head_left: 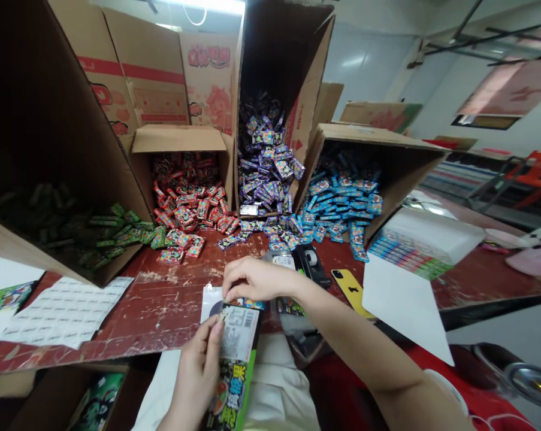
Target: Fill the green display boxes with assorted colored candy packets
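Note:
A flat black and green candy box (236,341) with a white label and barcode stands tilted over my lap. My left hand (202,353) is closed on its left edge, thumb on the front. Colourful packets (247,303) show at the box's upper end. There my right hand (256,280) is closed in a pinch at the upper left corner; what lies between its fingertips is hidden. Just left of those fingertips, a white piece with a dark round shape (212,302) lies at the table edge.
Tipped cardboard boxes spill green (126,230), red (189,206), purple (270,173) and blue packets (342,200) onto the red table (162,299). A black tape dispenser (313,263), yellow phone (351,291) and white box of stacked packs (427,239) stand right. Sticker sheets (72,308) lie left.

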Action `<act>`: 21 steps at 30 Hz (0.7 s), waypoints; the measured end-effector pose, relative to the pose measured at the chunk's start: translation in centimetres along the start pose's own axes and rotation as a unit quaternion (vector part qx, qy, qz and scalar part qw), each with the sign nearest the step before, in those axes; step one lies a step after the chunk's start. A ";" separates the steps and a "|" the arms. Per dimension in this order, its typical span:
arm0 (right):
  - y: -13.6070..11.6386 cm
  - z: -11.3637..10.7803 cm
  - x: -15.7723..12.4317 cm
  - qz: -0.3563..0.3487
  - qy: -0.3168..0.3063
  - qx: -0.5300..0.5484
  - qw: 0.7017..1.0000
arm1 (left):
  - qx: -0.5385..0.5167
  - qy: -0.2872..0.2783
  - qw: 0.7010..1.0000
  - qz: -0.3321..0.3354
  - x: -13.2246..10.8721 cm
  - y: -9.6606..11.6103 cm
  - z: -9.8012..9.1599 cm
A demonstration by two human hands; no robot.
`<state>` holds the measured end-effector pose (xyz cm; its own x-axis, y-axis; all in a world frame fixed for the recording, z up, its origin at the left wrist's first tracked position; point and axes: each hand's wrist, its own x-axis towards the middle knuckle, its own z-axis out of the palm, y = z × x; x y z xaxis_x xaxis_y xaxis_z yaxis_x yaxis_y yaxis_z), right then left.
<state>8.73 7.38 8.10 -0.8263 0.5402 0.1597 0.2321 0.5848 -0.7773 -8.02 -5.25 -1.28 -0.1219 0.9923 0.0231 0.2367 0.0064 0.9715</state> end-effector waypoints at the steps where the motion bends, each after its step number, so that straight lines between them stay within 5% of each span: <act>1: 0.4 0.8 -0.2 0.017 0.055 0.021 0.998 | -0.001 0.014 1.000 -0.005 0.0 0.1 -0.3; 4: 1.8 3.9 -0.9 0.004 0.149 0.058 0.987 | -0.029 0.056 0.998 -0.028 -0.2 0.2 -0.9; 7: 3.5 6.4 -1.0 -0.058 0.119 0.060 0.989 | -0.117 0.063 0.989 -0.068 -0.2 0.5 -1.3; 9: 5.3 6.6 -0.3 -0.034 0.123 0.028 0.991 | -0.169 0.057 0.980 -0.085 0.2 0.7 -1.5; 14: 11.7 1.8 3.8 0.188 0.206 -0.125 0.952 | -0.202 0.056 0.969 -0.132 1.8 -0.5 -2.1; 21: 18.1 -1.8 10.7 0.262 0.122 -0.119 0.950 | -0.245 0.026 0.957 -0.154 2.8 -1.3 -2.2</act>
<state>5.03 24.83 -3.18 -0.4286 0.9020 -0.0520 0.7123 0.3019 -0.6337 -10.76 -2.72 -2.01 -0.1643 0.9447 -0.2837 -0.2977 0.2268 0.9274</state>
